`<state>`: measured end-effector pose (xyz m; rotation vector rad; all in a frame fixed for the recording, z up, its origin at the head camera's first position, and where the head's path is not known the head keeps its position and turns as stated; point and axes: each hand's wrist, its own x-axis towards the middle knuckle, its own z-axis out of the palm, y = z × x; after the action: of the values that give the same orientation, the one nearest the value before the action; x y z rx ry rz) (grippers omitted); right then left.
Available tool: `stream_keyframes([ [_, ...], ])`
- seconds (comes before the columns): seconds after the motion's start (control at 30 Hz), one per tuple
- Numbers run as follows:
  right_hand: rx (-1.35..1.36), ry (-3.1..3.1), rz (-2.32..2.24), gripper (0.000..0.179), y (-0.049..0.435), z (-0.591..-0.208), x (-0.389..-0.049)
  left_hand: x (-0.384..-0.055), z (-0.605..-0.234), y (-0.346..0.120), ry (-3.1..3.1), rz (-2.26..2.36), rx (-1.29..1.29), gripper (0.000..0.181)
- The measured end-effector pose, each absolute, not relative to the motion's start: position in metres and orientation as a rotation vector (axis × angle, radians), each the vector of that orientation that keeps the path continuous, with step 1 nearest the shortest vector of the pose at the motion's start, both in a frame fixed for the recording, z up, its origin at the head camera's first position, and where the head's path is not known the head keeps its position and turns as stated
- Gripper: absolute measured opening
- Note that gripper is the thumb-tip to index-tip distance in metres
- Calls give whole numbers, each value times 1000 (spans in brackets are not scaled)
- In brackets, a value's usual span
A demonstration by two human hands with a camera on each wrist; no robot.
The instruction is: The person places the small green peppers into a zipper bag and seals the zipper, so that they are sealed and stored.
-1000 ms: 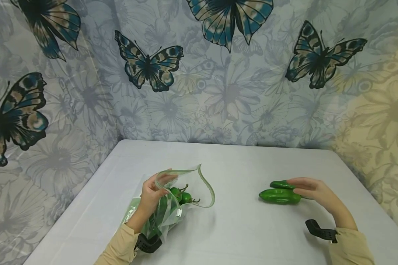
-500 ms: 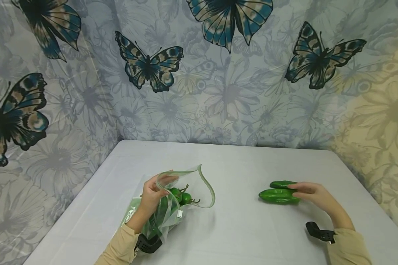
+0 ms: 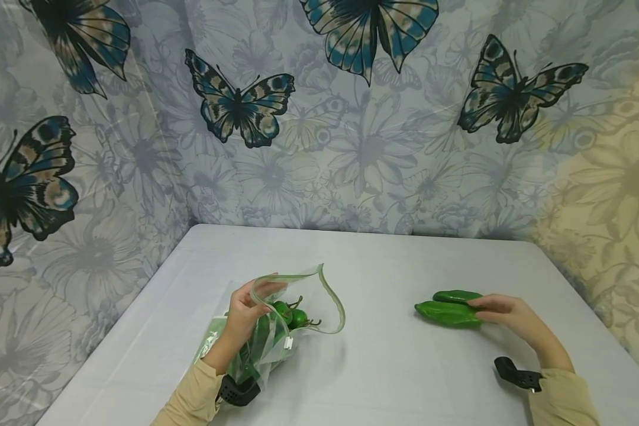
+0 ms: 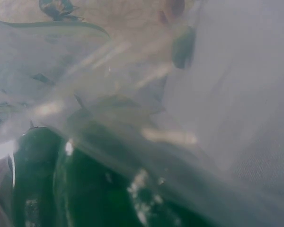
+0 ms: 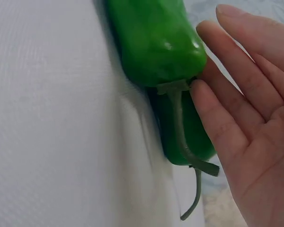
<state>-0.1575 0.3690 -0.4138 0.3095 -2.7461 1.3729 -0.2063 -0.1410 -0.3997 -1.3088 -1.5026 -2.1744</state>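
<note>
My left hand [image 3: 247, 306] grips the rim of a clear zip bag [image 3: 332, 299] with a green-edged, gaping mouth. Green peppers [image 3: 298, 318] with stems fill it; through the plastic they look dark green [image 4: 90, 184] in the left wrist view. Across the table lie two long green peppers side by side, a lighter one [image 3: 447, 314] in front and a darker one [image 3: 455, 296] behind. My right hand [image 3: 508, 313] is at their stem ends. The right wrist view shows its fingers [image 5: 236, 80] loosely extended, fingertips right at the lighter pepper [image 5: 156, 42] and its curved stem.
A white-covered table [image 3: 373, 367] spans the space between the bag and the loose peppers. Behind it hangs a butterfly-patterned cloth [image 3: 373, 160]. A black wrist device sits on each arm, beside a tan sleeve [image 3: 561, 396].
My right hand's fingers have come down from over the rear pepper to the stem ends. The front pepper has rolled slightly in place. My left hand and the bag have hardly moved.
</note>
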Motion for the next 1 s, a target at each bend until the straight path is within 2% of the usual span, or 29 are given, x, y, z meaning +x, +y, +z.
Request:
stream_keyframes([
  [0.33,286,-2798,1307,31,369,-413,-157,-205,-398,-140,-1523,-2159,-1290,50],
  [0.73,206,-2958,1316,49,375,-417,-156,-207,-401,-141,-1527,-2148,-1286,50],
  [1.0,204,-3038,1221,45,369,-414,-154,-208,-401,-140,-1525,-2141,-1280,50],
])
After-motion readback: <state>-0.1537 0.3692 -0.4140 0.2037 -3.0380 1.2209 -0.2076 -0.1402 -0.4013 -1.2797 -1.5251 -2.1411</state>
